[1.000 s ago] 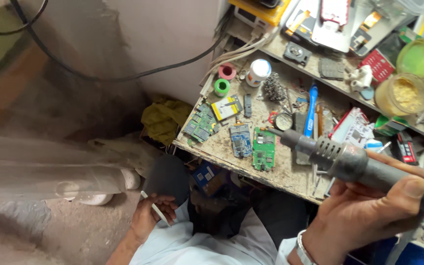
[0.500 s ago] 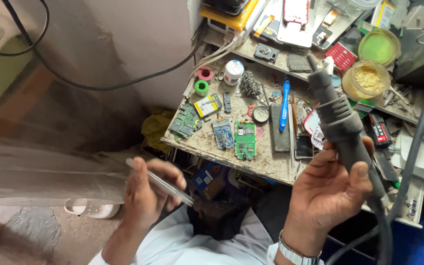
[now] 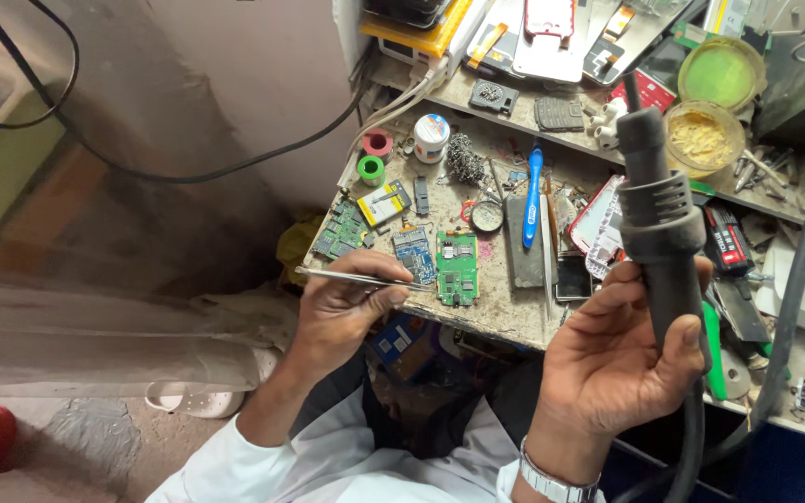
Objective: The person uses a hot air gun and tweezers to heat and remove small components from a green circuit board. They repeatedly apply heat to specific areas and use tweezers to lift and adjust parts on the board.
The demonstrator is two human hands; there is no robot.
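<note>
Holding tweezers (image 3: 365,278) pinched in left hand (image 3: 342,312), tips at green board (image 3: 457,268), tabletop (image 3: 505,312) centre. Right hand (image 3: 612,359), fingers wrapped round hot-air wand (image 3: 661,219), upright at 3 o'clock. Likely readying rework; next needs nozzle aimed at board.

Tweezers (image 3: 361,278) now nearer green board (image 3: 457,268)

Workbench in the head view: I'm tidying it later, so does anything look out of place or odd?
Yes. The workbench is strewn with circuit boards, a blue toothbrush and loose parts. The right hand holds a dark hot-air handpiece upright; the left hand holds tweezers.
</note>
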